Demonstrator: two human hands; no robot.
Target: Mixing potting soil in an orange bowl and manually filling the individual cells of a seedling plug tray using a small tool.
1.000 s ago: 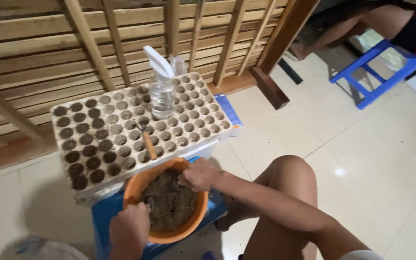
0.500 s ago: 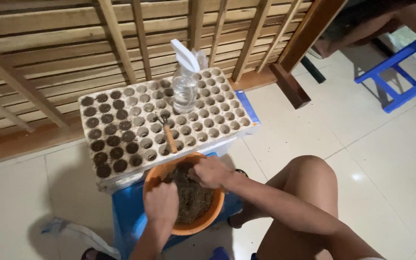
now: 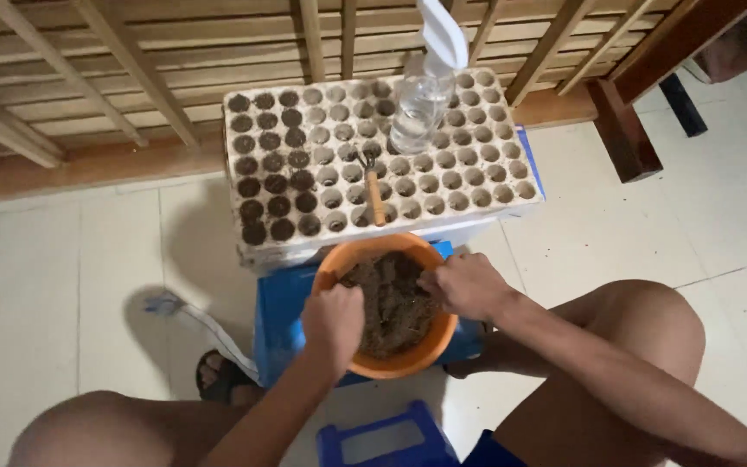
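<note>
Soil [image 3: 391,303] in orange bowl [image 3: 408,363] on blue stool [image 3: 283,307] | directly under both hands | left hand [image 3: 333,322] clenched at near-left rim, contents hidden | right hand [image 3: 464,284] curled, fingertips in soil | seed tray [image 3: 494,203] just beyond the bowl's far rim.

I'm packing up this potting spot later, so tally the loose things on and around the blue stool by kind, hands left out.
Orange bowl of soil: 1
Seedling tray: 1
Clear spray bottle: 1
Small wooden-handled tool: 1
Total: 4
Both the left hand and the right hand are in the bowl.
</note>
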